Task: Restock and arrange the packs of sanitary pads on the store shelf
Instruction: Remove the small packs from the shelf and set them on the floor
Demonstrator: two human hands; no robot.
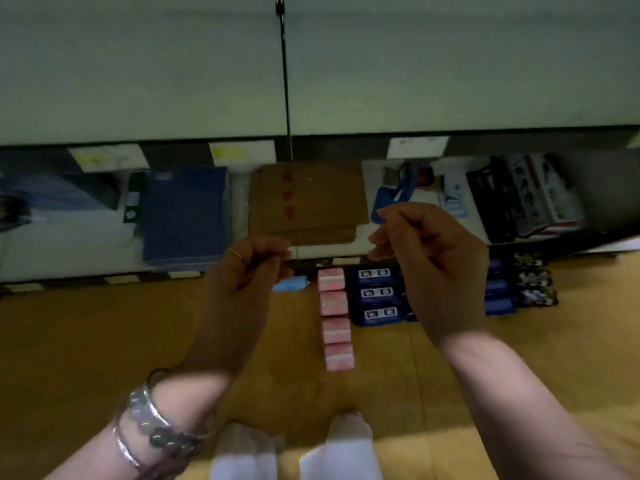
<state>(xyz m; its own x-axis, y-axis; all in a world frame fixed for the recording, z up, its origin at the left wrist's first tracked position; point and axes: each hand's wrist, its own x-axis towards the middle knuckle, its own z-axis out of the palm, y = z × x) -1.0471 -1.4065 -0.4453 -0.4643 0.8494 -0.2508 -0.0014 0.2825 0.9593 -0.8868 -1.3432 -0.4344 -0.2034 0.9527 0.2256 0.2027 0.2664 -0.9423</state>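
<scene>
Packs of sanitary pads, pink soft-wrapped blocks with a white band [335, 318], lie on the yellow-brown wooden floor [86, 341]. Four of them are set end to end in a straight column running from the shelf's front edge back toward the person's white-socked feet [346, 438]. Just beside this column, on its right, three dark blue packs with white printed panels [375, 296] form a second, shorter column. Further right are plainer blue packs [497, 296] and black-and-white printed packs [535, 284], also in columns. One light blue pack [291, 283] lies alone by the shelf's front edge, left of the pink column.

The white store shelf [69, 251] carries a flat brown cardboard box with red characters [308, 202] at its middle and a large blue box [185, 213] to the left. Mixed goods at its right end are too blurred to identify. Pale price labels [242, 152] sit on the rail above.

The left hand [249, 268] and right hand [426, 251] are raised over the floor stock, well apart. On both, the fingers are clenched with the thumb against the forefinger, and nothing is visible in either. The left wrist wears silver and beaded bracelets [156, 420].

Assessment: sorting by type on the floor looks largely done. No pink pack is visible on the shelf, so shelving and arranging appear still outstanding. Space on the shelf looks limited around the cardboard box.
</scene>
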